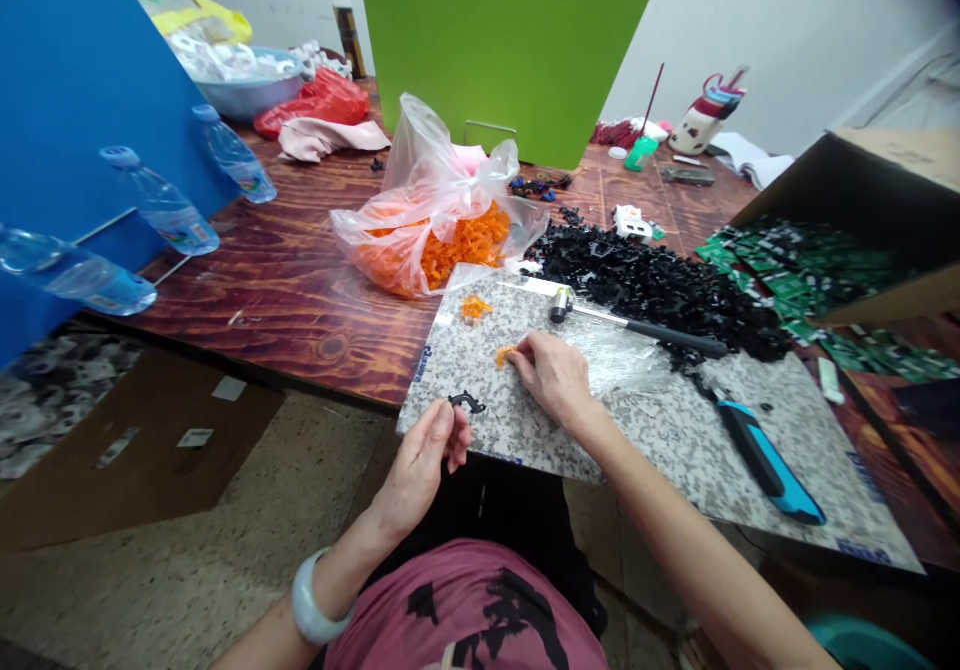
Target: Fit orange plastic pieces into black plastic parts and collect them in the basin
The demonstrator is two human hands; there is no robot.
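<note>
Between thumb and fingers, my left hand [426, 455] grips a small curved black plastic part [468, 403] near the front edge of the speckled tile [517, 428]. My right hand [553, 375] pinches a small orange plastic part [504, 355] just above or on the tile; which of these I cannot tell. A few more orange pieces [475, 307] lie farther back on the tile. Behind my right hand rests a small hammer [637, 326] with a black handle, next to crumpled clear plastic film [626, 360]. A heap of black parts [652, 275] spreads along the tile's back edge.
A clear bag of orange parts [450, 230] stands behind the tile. Blue-handled cutters [772, 465] lie at the right. Farther right, a cardboard box [885, 210] spills green circuit boards [802, 270]. Water bottles [161, 200] lean against a blue panel [67, 80]; a green panel [510, 40] stands behind.
</note>
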